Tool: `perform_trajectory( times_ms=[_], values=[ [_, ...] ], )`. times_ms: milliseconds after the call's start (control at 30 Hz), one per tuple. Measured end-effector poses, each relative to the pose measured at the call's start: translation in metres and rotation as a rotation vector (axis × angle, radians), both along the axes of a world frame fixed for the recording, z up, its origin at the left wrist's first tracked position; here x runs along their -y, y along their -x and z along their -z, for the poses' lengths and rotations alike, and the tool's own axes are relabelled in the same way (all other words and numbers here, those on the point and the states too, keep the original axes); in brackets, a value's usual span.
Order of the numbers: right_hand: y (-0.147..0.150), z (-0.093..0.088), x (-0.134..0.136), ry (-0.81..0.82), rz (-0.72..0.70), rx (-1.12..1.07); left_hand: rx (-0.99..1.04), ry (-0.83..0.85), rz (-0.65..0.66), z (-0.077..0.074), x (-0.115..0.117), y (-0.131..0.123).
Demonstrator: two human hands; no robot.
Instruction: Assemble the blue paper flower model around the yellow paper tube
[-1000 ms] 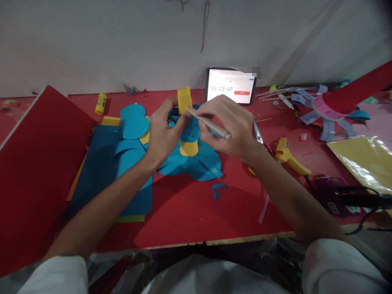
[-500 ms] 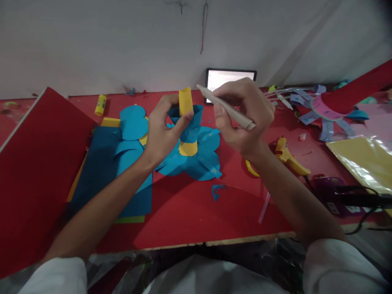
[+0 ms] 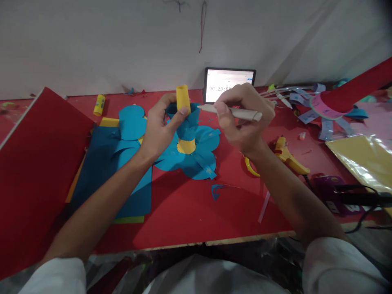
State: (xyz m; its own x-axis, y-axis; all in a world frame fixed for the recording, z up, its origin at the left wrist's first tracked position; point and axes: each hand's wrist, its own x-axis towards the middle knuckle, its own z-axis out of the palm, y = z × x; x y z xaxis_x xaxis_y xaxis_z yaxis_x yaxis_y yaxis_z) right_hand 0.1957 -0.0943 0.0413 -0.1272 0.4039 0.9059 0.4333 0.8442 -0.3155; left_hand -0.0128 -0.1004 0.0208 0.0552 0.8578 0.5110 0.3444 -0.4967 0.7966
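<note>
My left hand [image 3: 163, 126] pinches a yellow paper tube [image 3: 183, 99] upright at the rim of a blue paper cup shape [image 3: 188, 127]. Below it, a blue paper flower [image 3: 199, 161] with a yellow band [image 3: 186, 146] at its centre lies on the red table. In my right hand [image 3: 245, 116] is a pale rolled paper stick [image 3: 246, 114], its pointed tip directed left, close to the blue rim. Whether the tip touches the rim I cannot tell.
Blue sheets [image 3: 134, 196] and a red board [image 3: 39, 179] lie left, with a glue stick [image 3: 99, 105] behind. A tablet [image 3: 212, 83] leans on the wall. Rightward are a yellow glue gun [image 3: 289, 157], a purple device [image 3: 330, 192] and a yellow packet [image 3: 364, 159].
The pale stick has tilted nearly level, its tip lower and nearer the blue cup shape. My left hand and the yellow tube have shifted slightly left.
</note>
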Motion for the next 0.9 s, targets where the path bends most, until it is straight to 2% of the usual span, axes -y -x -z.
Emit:
perform_trajectory(
  times_ms=[233, 400, 500, 600, 700, 767, 900],
  values=[
    [0.002, -0.002, -0.001, -0.047, -0.084, -0.053, 0.057, -0.053, 0.047, -0.005, 0.002, -0.002],
    [0.000, -0.001, 0.000, -0.015, -0.027, -0.031, -0.051, -0.056, -0.036, -0.001, 0.001, -0.002],
    [-0.001, 0.001, 0.000, 0.017, -0.037, -0.059, -0.058, -0.070, -0.047, 0.001, -0.001, 0.000],
    [-0.002, 0.003, 0.003, 0.058, 0.032, -0.087, -0.060, -0.087, -0.051, -0.001, 0.001, 0.001],
    [-0.006, 0.004, 0.010, 0.014, 0.090, -0.112, -0.071, -0.118, -0.036, -0.005, 0.002, 0.001],
    [-0.013, 0.008, 0.017, 0.019, 0.059, -0.114, -0.068, -0.157, -0.019, -0.006, 0.002, 0.001],
    [-0.030, 0.027, 0.029, 0.229, -0.091, -0.080, 0.012, -0.202, 0.035, 0.001, 0.000, -0.003]
  ],
)
